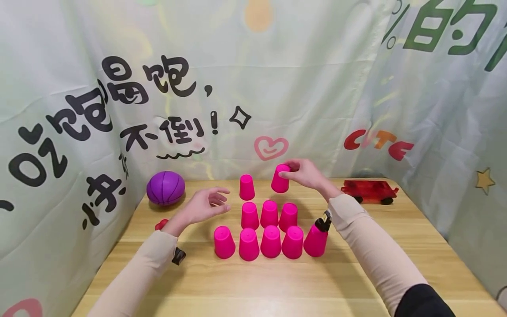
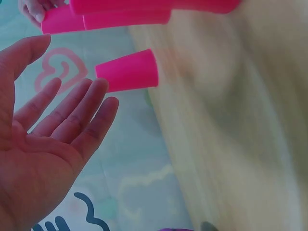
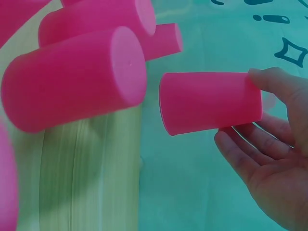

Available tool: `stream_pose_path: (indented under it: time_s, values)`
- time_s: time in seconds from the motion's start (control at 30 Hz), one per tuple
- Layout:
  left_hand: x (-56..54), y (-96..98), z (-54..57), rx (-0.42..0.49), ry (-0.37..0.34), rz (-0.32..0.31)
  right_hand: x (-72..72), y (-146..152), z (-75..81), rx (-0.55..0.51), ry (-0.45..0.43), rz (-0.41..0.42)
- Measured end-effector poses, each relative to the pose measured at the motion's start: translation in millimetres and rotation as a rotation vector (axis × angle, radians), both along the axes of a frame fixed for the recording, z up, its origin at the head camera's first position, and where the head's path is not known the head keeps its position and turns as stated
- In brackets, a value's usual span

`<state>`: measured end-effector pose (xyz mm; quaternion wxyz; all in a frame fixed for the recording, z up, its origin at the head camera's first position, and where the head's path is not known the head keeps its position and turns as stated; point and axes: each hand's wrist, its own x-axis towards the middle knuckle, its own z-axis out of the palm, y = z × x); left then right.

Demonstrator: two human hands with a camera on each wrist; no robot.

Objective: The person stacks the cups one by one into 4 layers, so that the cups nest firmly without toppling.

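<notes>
Head view: the right hand (image 1: pixel 306 174) pinches a pink cup, the held cup (image 1: pixel 280 178), near its narrow upper end, with the thumb on one side and the other fingers on the opposite side. It is mouth down, at the far side of the table (image 1: pixel 253 290); the right wrist view shows its wide rim against the cloth (image 1: pixel 309 92), apart from the other cups. The left hand (image 1: pixel 206 204) is relaxed and holds nothing, its fingers spread and slightly bent; in the left wrist view its palm shows. It is to the left of the back cup (image 1: pixel 247 187) and the three middle cups (image 1: pixel 269 214), near them with a gap between.

All these cups are pink and upside down, as are the five front cups (image 1: pixel 271 242), lined up in a row nearest the person. The rightmost front cup is partly hidden by a black wrist device (image 1: pixel 324 222).

At the far left sits a purple ball (image 1: pixel 166 188), and at the far right a red toy cart (image 1: pixel 370 192) with black wheels. A small red thing (image 1: pixel 161 224) shows beside the left wrist, mostly covered.
</notes>
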<state>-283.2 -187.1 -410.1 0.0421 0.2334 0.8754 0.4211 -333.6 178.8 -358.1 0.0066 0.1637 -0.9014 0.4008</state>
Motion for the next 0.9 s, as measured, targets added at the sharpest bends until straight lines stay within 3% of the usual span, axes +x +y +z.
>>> stream_pose_path:
  time_s: [0.3,0.53,0.9]
  values:
    - [29.3,-20.2,-12.9,0.044,-0.03,-0.016,-16.4,-20,-5.7,0.007,0.006,0.05]
    - [50.5,-28.6,-18.5,0.059,-0.052,-0.09,-25.2,-32,-10.6,0.019,-0.01,0.074]
    - [61.6,-31.4,-33.2,-0.011,-0.08,-0.124,-36.6,-44,-22.8,0.042,-0.047,0.112]
